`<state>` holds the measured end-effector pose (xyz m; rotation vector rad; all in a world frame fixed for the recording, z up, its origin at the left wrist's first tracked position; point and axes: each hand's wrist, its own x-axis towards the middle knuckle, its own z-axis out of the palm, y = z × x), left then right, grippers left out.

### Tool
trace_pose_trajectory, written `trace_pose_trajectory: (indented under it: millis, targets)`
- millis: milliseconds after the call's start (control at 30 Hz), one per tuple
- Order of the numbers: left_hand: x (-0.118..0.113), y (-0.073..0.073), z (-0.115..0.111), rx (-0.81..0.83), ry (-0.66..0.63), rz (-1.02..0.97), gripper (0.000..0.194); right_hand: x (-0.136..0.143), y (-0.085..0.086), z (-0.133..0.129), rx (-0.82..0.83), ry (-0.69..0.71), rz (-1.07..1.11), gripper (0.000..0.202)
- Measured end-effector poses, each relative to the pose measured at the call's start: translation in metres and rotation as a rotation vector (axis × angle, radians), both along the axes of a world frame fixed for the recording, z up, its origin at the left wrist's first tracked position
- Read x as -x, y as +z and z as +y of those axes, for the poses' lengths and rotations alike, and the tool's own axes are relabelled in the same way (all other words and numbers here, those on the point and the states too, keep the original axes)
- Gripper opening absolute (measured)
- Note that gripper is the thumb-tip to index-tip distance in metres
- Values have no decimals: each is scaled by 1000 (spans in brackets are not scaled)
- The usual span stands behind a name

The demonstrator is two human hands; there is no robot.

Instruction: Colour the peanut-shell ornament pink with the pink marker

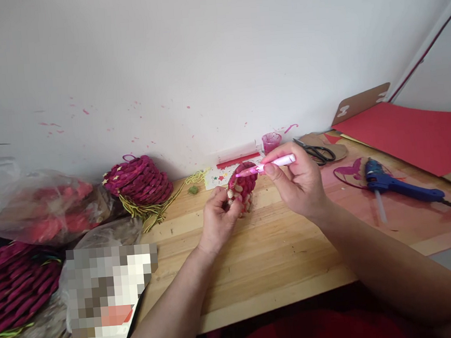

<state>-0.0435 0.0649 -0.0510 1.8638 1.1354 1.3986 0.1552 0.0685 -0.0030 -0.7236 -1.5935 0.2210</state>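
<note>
My left hand (220, 213) is closed on a small braided piece (246, 188), magenta in most places and cream in others. The piece is raised over the wooden table. A paintbrush (283, 160) with a white handle and a pink-stained tip is pinched between the thumb and fingers of my right hand (294, 182). Its tip points left and lies at the upper edge of the braided piece; whether it touches cannot be made out. Behind them stands a small cup of pink paint (272, 142).
Magenta woven baskets (144, 180) and plastic bags (52, 203) crowd the left, beside a pixelated device (121, 307). Scissors (318, 151), a blue glue gun (404, 186) with a cord, and red sheets (410, 131) lie on the right. A pink-splattered wall (209, 61) rises behind the table (271, 259).
</note>
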Motion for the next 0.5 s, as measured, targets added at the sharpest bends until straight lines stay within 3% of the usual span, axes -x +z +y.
trace_pose_trajectory:
  millis: [133,367,500]
  targets:
    - [2,-2,0,145,-63,-77,17,1,-4,6,124,121,101,11]
    - [2,-8,0,334,-149,-254,30,-1,-7,15,210,132,202,26]
    - [1,-6,-1,407,-196,-345,35,0,-9,16,166,86,173,25]
